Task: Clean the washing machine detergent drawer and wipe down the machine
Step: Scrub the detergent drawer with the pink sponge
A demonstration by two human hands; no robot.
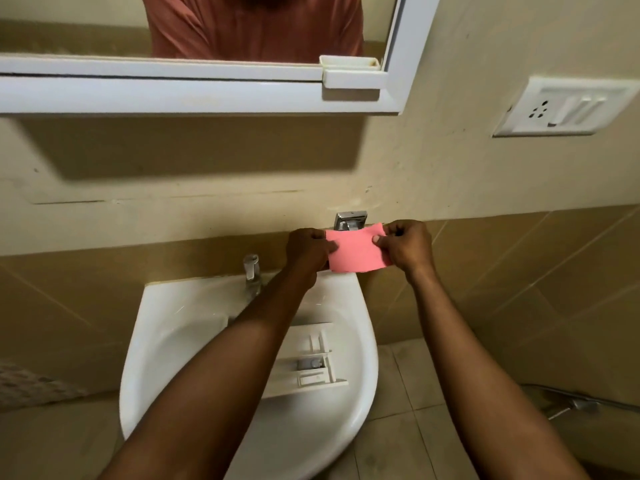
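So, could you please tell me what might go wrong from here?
The left hand and right hand only pinch the pink cloth by its side edges, so it may slip and drop into the sink. The detergent drawer lies loose in that sink under the left forearm; a lowering arm could knock it.

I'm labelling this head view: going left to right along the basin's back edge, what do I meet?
In order: basin tap → left hand → pink cloth, pinched at its ends by both hands → right hand.
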